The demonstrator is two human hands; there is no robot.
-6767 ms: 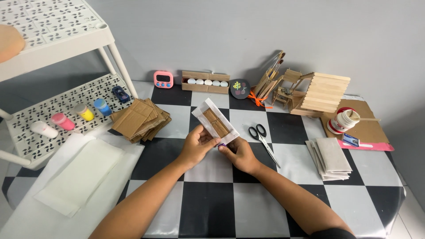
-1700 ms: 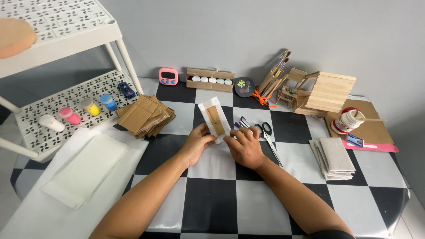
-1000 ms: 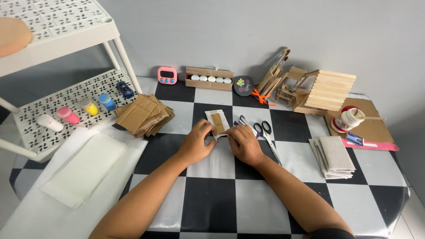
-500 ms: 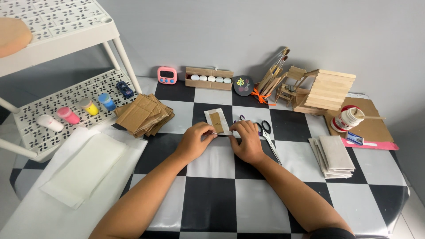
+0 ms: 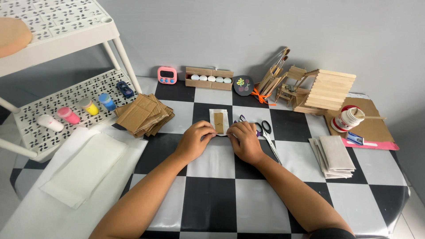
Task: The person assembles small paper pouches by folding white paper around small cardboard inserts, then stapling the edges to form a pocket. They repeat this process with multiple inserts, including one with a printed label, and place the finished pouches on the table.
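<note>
Centre of frame: left hand (image 5: pixel 194 140) and right hand (image 5: pixel 245 140) press fingertips down on a white paper wrap (image 5: pixel 218 121) around a cardboard strip, lying flat on the checkered table (image 5: pixel 212 203). Wrap looks partly folded; top end open. Scissors (image 5: pixel 265 132) just right, untouched.

A stack of cardboard squares (image 5: pixel 144 115) is piled left of centre. A pink timer (image 5: pixel 167 75) is set by the wall, near a stick house (image 5: pixel 325 90). Paint bottles (image 5: pixel 75 113) are laid on the white shelf (image 5: pixel 53 132).
</note>
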